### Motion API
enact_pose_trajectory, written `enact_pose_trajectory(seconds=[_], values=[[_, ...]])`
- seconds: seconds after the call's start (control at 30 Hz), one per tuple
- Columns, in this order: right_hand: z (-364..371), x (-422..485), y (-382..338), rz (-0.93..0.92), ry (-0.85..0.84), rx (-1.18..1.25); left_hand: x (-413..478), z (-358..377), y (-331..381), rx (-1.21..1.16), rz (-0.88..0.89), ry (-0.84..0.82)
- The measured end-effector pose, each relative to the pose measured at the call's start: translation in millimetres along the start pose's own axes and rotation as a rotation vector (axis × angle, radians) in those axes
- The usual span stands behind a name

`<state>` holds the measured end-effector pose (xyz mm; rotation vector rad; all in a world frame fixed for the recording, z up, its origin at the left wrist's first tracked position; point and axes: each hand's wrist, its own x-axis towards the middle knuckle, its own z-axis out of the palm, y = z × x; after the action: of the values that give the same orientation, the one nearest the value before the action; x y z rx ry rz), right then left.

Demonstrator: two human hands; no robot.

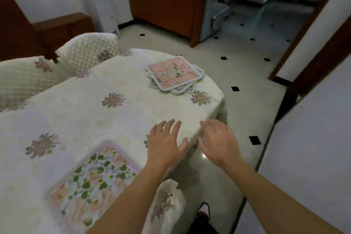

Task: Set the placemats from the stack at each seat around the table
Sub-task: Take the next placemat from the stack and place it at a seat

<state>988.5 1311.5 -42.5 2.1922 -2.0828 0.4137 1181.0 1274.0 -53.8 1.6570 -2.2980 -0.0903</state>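
A stack of floral placemats [175,74], pink one on top, lies near the far right end of the table [117,119], which wears a white cloth with purple flowers. One placemat [89,182] with green leaves and pink blooms lies flat at the near edge. My left hand [165,142] hovers palm down over the table's right edge, fingers spread, holding nothing. My right hand [218,142] is beside it, past the table edge, also spread and empty. Both hands are well short of the stack.
Two chairs with white quilted covers [89,51] [22,80] stand at the table's far left side. Another covered chair back [167,207] is near my left forearm. A wooden cabinet [167,2] stands beyond on the tiled floor [237,74]. A white wall [313,157] runs on the right.
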Motion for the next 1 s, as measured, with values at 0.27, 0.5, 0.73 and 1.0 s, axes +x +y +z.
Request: enact_pose_trajectory(seconds=[0.27, 0.5, 0.73, 1.0], values=[[5, 14, 101, 0.144, 0.073, -0.047, 80, 42, 79, -0.001, 0.207, -0.019], [8, 73, 228, 0.236, 0.104, -0.086, 187, 84, 165, -0.003, 0.259, -0.081], [13, 103, 331, 0.347, 0.114, -0.052, 277, 125, 257, -0.037, 0.349, -0.073], [1, 126, 407, 0.454, 0.118, -0.066, 336, 153, 321, -0.024, 0.460, -0.077]])
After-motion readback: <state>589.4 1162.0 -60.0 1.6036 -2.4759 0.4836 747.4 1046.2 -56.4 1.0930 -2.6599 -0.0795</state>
